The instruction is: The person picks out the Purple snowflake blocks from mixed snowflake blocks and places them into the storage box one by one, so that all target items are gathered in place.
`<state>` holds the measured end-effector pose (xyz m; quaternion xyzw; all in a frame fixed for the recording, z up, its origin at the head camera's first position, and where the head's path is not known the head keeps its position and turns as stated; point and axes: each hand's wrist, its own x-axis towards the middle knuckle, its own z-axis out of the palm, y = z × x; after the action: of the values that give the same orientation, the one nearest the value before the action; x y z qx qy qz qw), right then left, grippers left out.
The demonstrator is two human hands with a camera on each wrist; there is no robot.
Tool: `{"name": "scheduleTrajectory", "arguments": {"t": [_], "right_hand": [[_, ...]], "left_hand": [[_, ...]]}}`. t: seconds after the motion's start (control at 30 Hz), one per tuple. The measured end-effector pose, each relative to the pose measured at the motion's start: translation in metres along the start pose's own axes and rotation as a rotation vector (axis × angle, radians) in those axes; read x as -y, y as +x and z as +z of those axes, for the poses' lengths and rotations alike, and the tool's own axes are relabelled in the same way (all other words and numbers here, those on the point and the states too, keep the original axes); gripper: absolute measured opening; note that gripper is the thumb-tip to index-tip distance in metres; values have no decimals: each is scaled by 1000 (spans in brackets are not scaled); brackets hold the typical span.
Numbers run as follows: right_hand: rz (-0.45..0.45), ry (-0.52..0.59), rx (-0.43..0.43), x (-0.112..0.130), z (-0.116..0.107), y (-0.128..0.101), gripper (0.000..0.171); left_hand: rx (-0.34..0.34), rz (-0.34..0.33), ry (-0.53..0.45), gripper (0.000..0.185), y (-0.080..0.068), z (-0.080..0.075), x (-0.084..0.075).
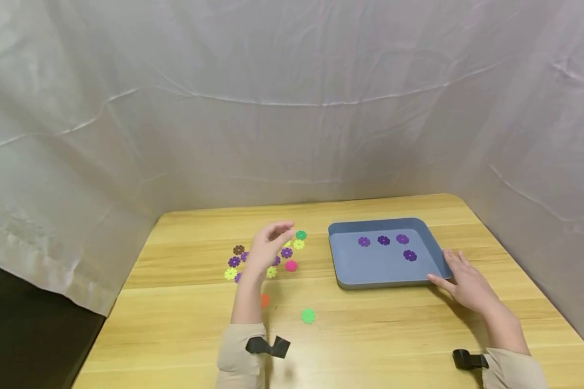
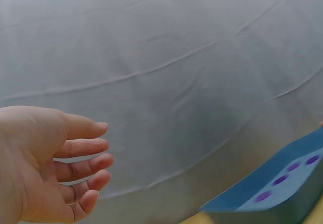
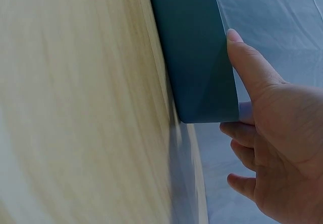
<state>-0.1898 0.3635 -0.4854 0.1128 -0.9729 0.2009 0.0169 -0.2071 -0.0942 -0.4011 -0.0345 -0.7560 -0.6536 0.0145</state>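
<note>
My left hand hovers above a cluster of small flower-shaped discs in purple, yellow, green, pink and brown on the wooden table. In the left wrist view the left hand is empty, its fingers loosely curved. My right hand rests against the near right corner of a blue tray. In the right wrist view the right hand lays its straight thumb along the tray's outer wall, with the fingers round the corner. Several purple discs lie inside the tray.
An orange disc and a green disc lie apart from the cluster, nearer to me. White cloth hangs behind and on both sides of the table. The table's left edge drops to a dark floor.
</note>
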Motion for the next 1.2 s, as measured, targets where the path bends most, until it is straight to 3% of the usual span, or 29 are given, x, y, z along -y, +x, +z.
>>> {"name": "scheduleTrajectory", "arguments": {"t": [0.23,0.43,0.57,0.8,0.93,1.2], "right_hand": [[4,9,4,-1,-1,-1,89],[8,14,6,-2,0,-2,89],[8,18,2,-3,0,-2,89],[4,22,-4,-3,0,-1,89],[2,27,-6,-3,1,-1,89],[7,34,3,-3,1,-1,88]], "left_hand": [[-113,-58,16,34,-1,-47,31],[-196,-87,147,37,-5,-72,54],[-262,-133,215,39,-6,-81,71],[-373,-148,350,40,-3,-93,105],[-379,-160,443,41,-3,-96,116],[-354,-169,592,39,-1,-95,121]]}}
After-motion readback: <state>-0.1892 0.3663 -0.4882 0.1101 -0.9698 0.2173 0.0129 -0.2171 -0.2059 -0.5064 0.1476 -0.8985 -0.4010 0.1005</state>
